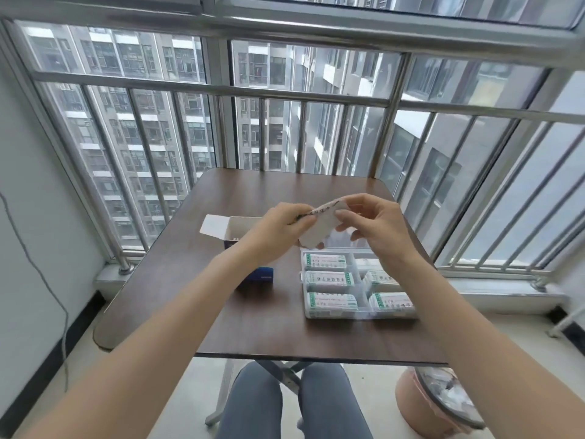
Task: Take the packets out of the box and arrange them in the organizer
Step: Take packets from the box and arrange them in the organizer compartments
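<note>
Head view: far left on the table [177, 280], the box [235, 231] lies open. A packet [318, 228] is pinched at its top edge by left hand [278, 229] and right hand [378, 229], above the organizer [359, 285]; it should be lowered flat into the far right compartment.

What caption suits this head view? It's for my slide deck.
Both hands, left hand and right hand, hold a packet above the partly filled organizer, open box behind.
</note>
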Available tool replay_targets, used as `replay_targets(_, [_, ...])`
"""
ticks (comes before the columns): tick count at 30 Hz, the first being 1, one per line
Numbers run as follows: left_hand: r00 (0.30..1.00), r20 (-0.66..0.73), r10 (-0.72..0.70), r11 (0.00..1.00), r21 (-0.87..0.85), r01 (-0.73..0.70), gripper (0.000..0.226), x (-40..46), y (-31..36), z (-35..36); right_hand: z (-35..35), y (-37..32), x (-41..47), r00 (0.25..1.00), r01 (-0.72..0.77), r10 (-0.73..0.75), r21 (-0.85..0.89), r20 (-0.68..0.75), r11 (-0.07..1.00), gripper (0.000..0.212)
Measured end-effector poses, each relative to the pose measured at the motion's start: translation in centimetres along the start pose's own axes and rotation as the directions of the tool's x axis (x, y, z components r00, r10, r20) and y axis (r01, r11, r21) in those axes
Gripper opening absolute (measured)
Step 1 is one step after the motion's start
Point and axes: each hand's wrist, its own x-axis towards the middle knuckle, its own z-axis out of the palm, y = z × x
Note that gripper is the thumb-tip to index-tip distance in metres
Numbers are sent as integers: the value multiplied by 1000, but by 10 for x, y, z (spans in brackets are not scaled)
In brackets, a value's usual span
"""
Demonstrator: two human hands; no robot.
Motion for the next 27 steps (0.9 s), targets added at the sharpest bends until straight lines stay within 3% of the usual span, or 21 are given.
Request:
replay_targets(2, [991,106,-87,949,-294,114,24,-1,4,10,-8,4,-2,997,-67,71,87,-41,994,13])
replay_targets(6, [989,52,-140,885,-441,149,17,1,0,28,-20,10,-5,987,-157,160,161,-10,974,19])
replay_targets(10, [982,-60,-179,884,-449,134,14,6,-5,38,-27,15,-4,972,-236,234,150,29,960,23])
replay_targets(17, [958,-162,-235,881,-452,140,17,14,-8,42,-35,25,-2,947,-320,321,51,-13,946,11])
replay_targets(23, [942,-111,-317,864,-444,238,24,15,-12,44,-33,32,-4,966,-251,258,163,-22,954,11])
replay_targets(27, [934,-22,-356,858,-403,318,30,16,-10,41,-32,31,-5,970,-236,242,137,-31,962,13])
